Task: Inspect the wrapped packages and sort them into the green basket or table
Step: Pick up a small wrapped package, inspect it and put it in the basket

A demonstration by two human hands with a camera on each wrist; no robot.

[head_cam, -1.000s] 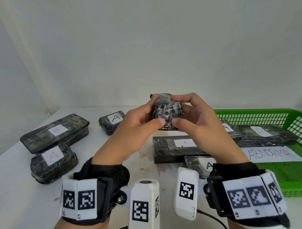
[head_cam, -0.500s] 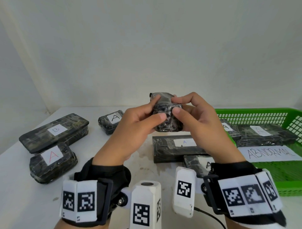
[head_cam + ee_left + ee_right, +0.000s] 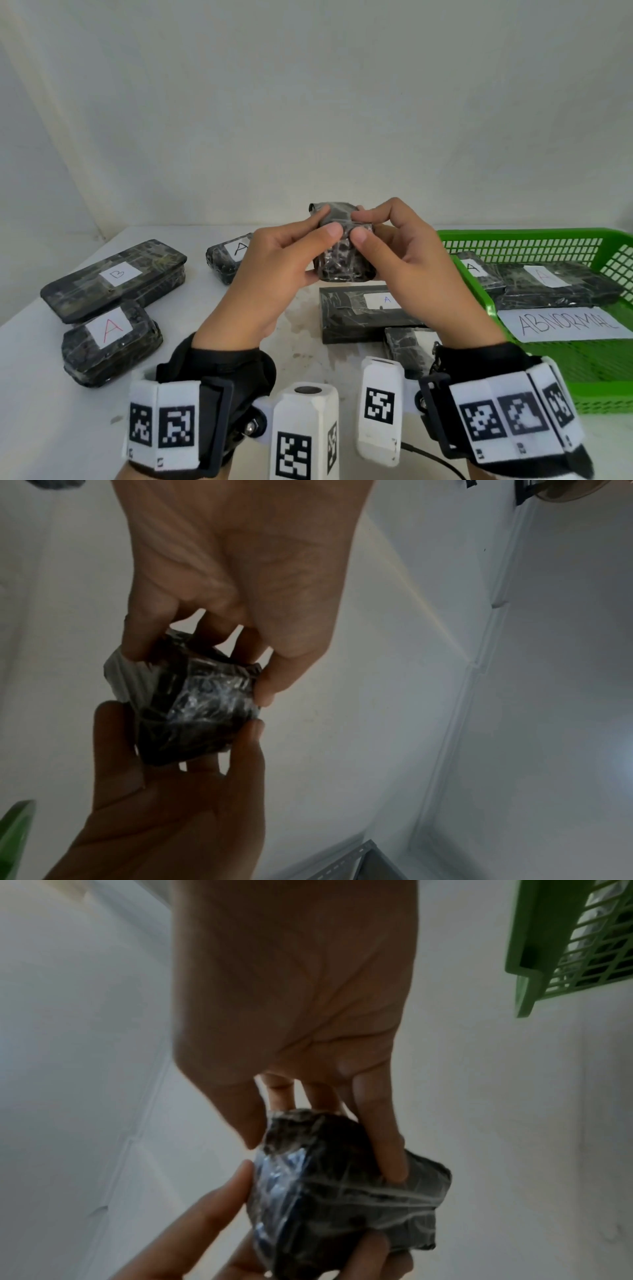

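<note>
A small dark package wrapped in clear film is held up above the table's middle. My left hand pinches its left side, thumb on the near face and fingers behind. My right hand pinches the right side the same way, and the two thumbs nearly touch. The left wrist view has the left hand gripping the package from above. In the right wrist view the right hand holds the package. No label shows on it. The green basket stands to the right.
On the table lie a long package marked B, a red-A package, a small A package, a long A package and one half hidden. The basket holds two A packages and an ABNORMAL sign.
Both thumbs have slid up the package's near face towards its top edge. The package has turned a little in my fingers. Nothing on the table moved.
</note>
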